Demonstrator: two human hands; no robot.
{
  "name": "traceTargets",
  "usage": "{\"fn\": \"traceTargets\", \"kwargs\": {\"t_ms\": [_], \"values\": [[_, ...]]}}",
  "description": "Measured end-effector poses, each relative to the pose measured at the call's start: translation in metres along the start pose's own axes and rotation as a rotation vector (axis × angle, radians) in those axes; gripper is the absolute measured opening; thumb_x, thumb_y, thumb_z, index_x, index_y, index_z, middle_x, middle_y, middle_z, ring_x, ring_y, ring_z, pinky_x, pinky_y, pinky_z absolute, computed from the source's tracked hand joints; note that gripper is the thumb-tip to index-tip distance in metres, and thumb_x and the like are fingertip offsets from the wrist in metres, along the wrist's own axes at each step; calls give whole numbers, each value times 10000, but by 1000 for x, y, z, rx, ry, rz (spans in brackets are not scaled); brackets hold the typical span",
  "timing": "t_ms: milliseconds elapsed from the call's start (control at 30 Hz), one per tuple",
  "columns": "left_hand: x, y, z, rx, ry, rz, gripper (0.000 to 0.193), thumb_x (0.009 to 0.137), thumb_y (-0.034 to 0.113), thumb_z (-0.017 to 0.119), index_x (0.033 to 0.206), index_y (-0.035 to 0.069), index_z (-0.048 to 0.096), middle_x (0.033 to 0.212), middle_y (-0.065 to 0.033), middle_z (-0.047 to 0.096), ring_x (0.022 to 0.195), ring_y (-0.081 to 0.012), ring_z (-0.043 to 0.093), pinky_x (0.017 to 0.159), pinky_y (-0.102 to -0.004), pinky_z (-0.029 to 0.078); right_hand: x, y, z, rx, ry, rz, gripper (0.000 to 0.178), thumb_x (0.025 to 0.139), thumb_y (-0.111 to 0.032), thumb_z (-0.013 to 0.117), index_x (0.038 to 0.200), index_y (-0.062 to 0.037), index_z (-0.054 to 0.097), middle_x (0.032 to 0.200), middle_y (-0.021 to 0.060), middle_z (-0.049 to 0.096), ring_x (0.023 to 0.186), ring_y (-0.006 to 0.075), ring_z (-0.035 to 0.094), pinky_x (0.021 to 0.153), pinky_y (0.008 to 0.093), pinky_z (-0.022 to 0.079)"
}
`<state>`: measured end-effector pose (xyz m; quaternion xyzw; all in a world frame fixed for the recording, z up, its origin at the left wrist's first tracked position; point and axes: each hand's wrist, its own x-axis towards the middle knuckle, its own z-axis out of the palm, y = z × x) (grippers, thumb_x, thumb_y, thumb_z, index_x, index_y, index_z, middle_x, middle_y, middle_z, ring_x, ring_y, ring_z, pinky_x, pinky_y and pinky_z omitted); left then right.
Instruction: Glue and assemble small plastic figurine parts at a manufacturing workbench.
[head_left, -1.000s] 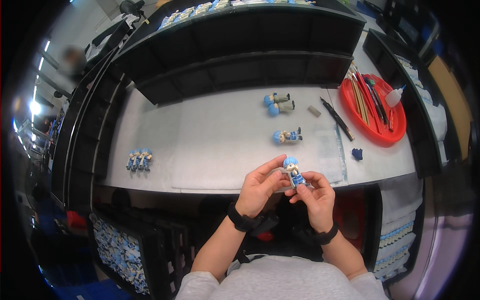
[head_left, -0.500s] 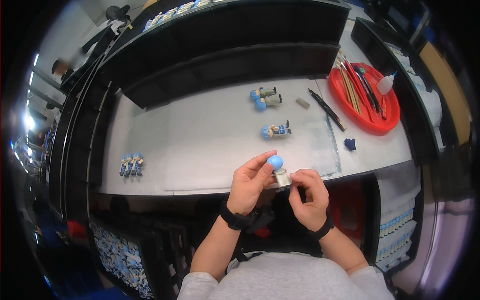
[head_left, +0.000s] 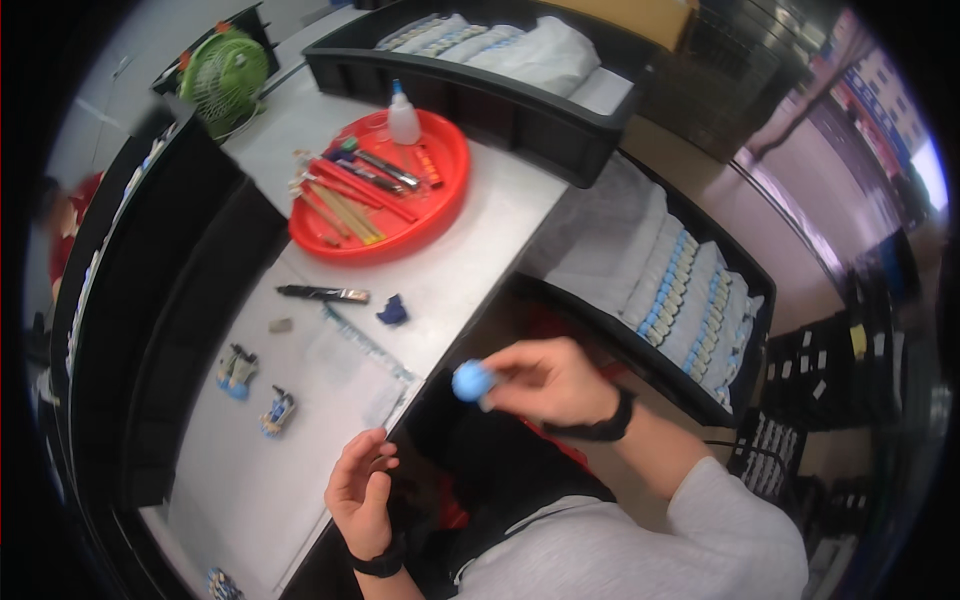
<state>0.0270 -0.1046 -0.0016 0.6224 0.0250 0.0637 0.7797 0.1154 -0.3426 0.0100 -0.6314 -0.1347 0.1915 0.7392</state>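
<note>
My right hand (head_left: 548, 382) pinches a small figurine by its body, mostly hidden behind the fingers; its round light-blue head (head_left: 472, 381) sticks out to the left. This hand is off the table's front edge, between the table and a black crate. Over the edge of the table, my left hand (head_left: 362, 492) is empty, with loosely curled fingers apart. Beyond it on the white table (head_left: 225, 470) lies a figurine in blue and white (head_left: 277, 411). A pair of blue-headed figurines (head_left: 237, 374) lies farther off, and more figurines (head_left: 223, 585) are at the lower left.
A red tray (head_left: 450, 190) holds brushes, pens and a white squeeze bottle (head_left: 403, 120). Near it lie a black pen (head_left: 325, 294), a dark blue lump (head_left: 392, 310) and a grey block (head_left: 281, 325). Black crates (head_left: 590, 150) with cloth-wrapped figurines stand right; a green fan (head_left: 225, 80) stands behind.
My view has swung to the right. The figurine has gone from both hands into my right hand alone, which has moved rightward off the table; my left hand has let go of it.
</note>
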Motion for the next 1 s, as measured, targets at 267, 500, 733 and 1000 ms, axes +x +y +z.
{"fn": "traceTargets", "kwargs": {"t_ms": [267, 500, 733, 1000], "values": [[3, -3, 19, 64, -2, -26, 296, 788, 58, 575, 1064, -32, 515, 1010, -150, 566, 846, -180, 553, 748, -266, 446, -66, 30, -229, -1071, 753, 225, 247, 600, -140, 681, 737, 39, 579, 623, 109, 599, 570, 160, 595, 554, 253, 474], [9, 0, 37, 128, -31, -46, 273, 777, 11, 568, 1043, -34, 526, 995, -149, 570, 821, -168, 560, 747, -261, 447, -64, 99, -258, -959, 332, 675, 197, 568, -149, 666, 614, 24, 583, 527, 109, 576, 506, 193, 589, 513, 287, 466], [6, 21, 20, 230, 25, -60, 250, 765, -45, 540, 1015, -42, 541, 988, -143, 566, 821, -157, 559, 753, -243, 443, -31, 129, -259, -1118, 146, 698, 137, 560, -153, 633, 605, -27, 604, 593, 123, 600, 554, 193, 589, 529, 301, 457], [22, 69, -23, 734, -150, 20, 210, 767, 29, 588, 975, 10, 576, 913, -84, 582, 790, -193, 569, 722, -270, 448, -2, 126, -265, -1006, -116, 702, 118, 677, -135, 602, 720, -28, 631, 614, 88, 612, 583, 110, 580, 535, 282, 457]]}}
